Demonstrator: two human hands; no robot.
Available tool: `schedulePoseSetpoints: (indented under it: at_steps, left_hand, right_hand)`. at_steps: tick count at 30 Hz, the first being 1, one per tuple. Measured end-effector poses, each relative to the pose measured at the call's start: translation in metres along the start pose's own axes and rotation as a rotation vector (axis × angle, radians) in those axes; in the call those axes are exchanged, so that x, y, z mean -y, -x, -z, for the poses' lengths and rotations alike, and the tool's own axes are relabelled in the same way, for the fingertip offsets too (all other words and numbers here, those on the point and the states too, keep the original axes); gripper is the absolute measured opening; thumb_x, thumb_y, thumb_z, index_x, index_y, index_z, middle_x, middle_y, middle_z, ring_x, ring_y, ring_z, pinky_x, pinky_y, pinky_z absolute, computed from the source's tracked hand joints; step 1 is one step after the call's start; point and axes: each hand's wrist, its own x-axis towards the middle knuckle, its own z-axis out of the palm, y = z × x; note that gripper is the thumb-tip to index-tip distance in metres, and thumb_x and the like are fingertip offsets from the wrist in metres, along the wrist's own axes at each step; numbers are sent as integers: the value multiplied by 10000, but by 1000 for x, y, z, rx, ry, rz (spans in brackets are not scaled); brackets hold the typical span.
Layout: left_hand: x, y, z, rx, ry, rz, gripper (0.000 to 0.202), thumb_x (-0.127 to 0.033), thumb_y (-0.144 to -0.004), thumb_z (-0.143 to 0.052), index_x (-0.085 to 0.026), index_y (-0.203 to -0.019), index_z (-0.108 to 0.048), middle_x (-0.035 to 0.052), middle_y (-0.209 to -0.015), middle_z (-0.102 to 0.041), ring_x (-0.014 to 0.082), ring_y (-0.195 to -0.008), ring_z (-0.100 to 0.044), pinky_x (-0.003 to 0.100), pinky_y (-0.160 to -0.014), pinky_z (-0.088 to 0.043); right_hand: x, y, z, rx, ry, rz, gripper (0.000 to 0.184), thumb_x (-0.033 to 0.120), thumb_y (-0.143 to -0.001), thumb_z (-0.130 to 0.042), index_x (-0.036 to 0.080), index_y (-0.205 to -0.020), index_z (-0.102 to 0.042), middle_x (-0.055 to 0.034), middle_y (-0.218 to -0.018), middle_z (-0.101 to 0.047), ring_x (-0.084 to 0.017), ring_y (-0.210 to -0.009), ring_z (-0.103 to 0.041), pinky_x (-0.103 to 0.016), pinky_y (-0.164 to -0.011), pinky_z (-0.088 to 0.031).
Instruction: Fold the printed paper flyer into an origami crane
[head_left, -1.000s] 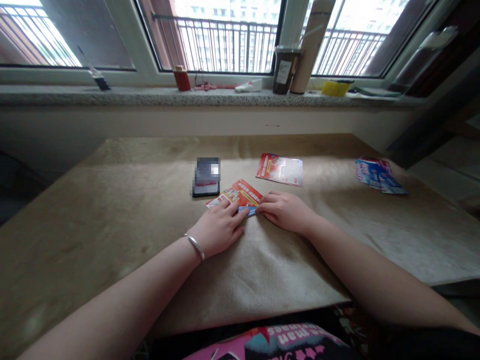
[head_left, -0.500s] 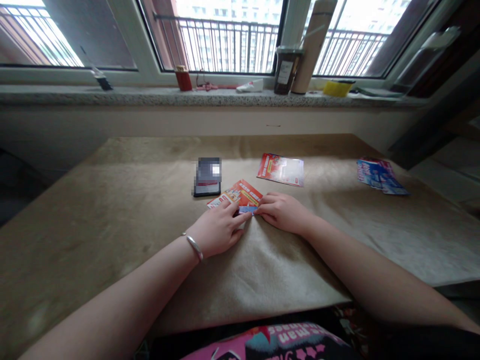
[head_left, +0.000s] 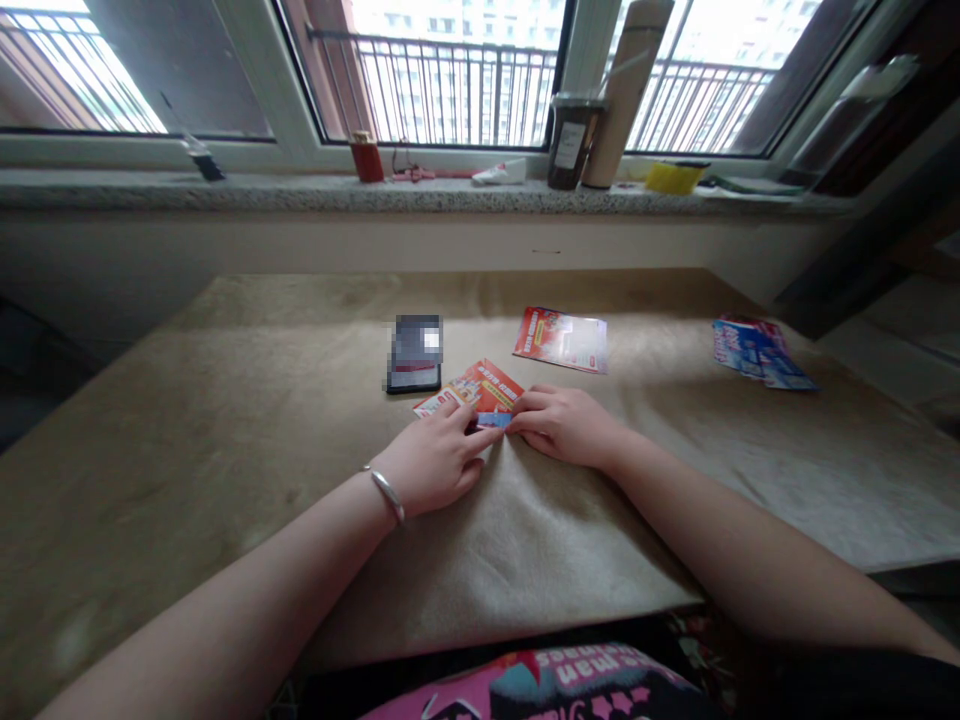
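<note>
A small red and orange printed leaflet (head_left: 480, 388) lies on the tan cloth-covered table (head_left: 225, 430), just beyond my hands. My left hand (head_left: 435, 462), with a silver bangle on its wrist, rests with its fingers pressed flat on the leaflet's near edge. My right hand (head_left: 566, 425) has its fingers curled and pinches the leaflet's near right corner. The two hands almost touch at their fingertips. A dark phone (head_left: 413, 355) lies just left of the leaflet.
A second red and white leaflet (head_left: 561, 339) lies further back. Blue printed sheets (head_left: 757, 352) sit at the far right. The stone windowsill (head_left: 225, 192) holds a red container (head_left: 367, 158), a dark cup (head_left: 568, 140), a tall cylinder and a yellow object (head_left: 673, 176).
Both hands have shifted slightly along the leaflet's near edge; the leaflet stays in the same place.
</note>
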Motion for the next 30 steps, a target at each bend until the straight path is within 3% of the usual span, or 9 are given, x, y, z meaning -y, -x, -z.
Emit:
schedulePoseSetpoints:
  at_steps: [13,30]
  left_hand:
    - [-1,1,-2,-12,-8,22,401,-263,-861,-476,-223,-1256,-530,127,-1112,-531,287,-1081,-476,437,-915,-448]
    - [0,0,-3,-10,-28,23,357,-252,-869,-462,-244,-1215,-550,114,-1077,-534,277,-1051,-490,420,-882,-457]
  right_hand:
    - [-2,-2,3,10,22,65,220,226,-895,-473,239,-971,-679,-35,-1021,-678,-177,-935,-574,-282,-767,-451]
    - [-10,3,12,27,71,0,193,187,-843,-507,236,-827,-692,4,-964,-716,-147,-751,-593,-261,-634,-393]
